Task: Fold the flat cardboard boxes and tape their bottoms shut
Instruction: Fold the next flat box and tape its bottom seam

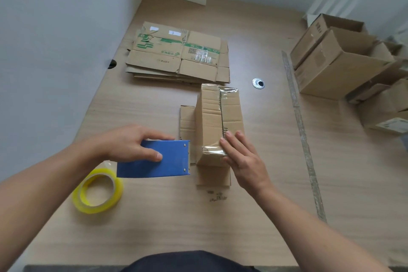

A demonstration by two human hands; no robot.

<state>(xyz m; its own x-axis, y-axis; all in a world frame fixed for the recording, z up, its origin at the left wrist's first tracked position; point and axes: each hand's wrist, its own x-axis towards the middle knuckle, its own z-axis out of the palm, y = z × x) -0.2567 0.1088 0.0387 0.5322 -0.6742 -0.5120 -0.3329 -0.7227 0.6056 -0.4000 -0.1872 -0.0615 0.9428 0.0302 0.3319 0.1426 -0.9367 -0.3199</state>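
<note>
I cannot read the small green print on the flat cardboard stack [176, 51]. The folded boxes [344, 62] at right are cut by the picture edge. The blue tape dispenser [154, 161] hides part of the yellow tape roll [97, 192].

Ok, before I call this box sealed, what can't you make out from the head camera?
All from the head view:
- Near end of the tape seam on the box, covered by the right hand.
- Underside of the blue dispenser and any tape in it, hidden by its plate and the left hand.
- The folded boxes at right, cut off by the frame edge; count unclear.
- Print on the flat stack, too small to read.
</note>
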